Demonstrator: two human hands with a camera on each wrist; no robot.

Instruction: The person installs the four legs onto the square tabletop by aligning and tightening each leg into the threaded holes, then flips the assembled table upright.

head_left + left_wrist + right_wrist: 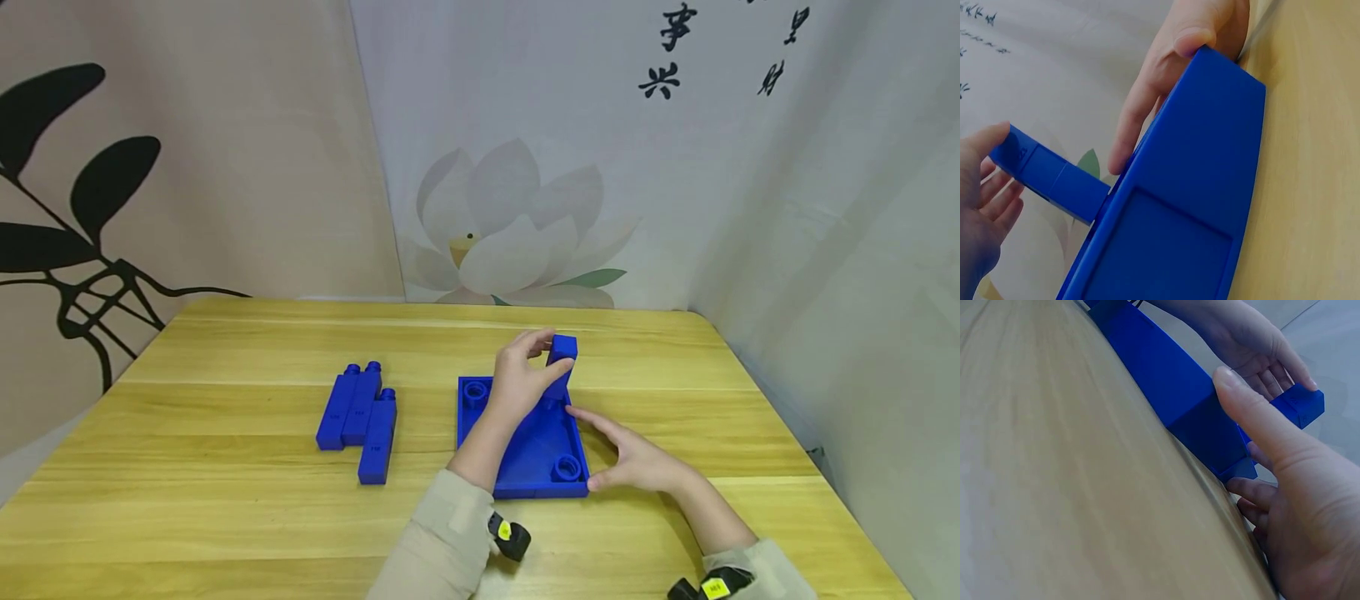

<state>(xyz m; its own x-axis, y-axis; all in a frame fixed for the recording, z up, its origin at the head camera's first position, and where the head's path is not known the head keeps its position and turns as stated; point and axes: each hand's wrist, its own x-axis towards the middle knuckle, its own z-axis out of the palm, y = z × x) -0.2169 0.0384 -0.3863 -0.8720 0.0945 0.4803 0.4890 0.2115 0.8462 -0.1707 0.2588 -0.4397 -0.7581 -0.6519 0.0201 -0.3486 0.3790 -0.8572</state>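
A square blue plastic panel (pixel 534 442) with a raised rim lies on the table, its inner face up. Round sockets show in its far left corner (pixel 475 393) and near right corner (pixel 566 467). Over its far right corner stands a blue rectangular post (pixel 564 348). My left hand (pixel 522 375) pinches this post near its top between thumb and fingers; in the left wrist view the post (pixel 1054 177) meets the panel's rim. Along the panel's right side, my right hand (pixel 637 457) touches the rim with spread fingers, thumb at the near corner.
To the left of the panel lie several blue posts: two side by side (pixel 350 408) and a third (pixel 378 437) nearer the front, each with a round peg at its far end. The wooden table (pixel 225 500) meets a printed cloth backdrop (pixel 300 150) behind.
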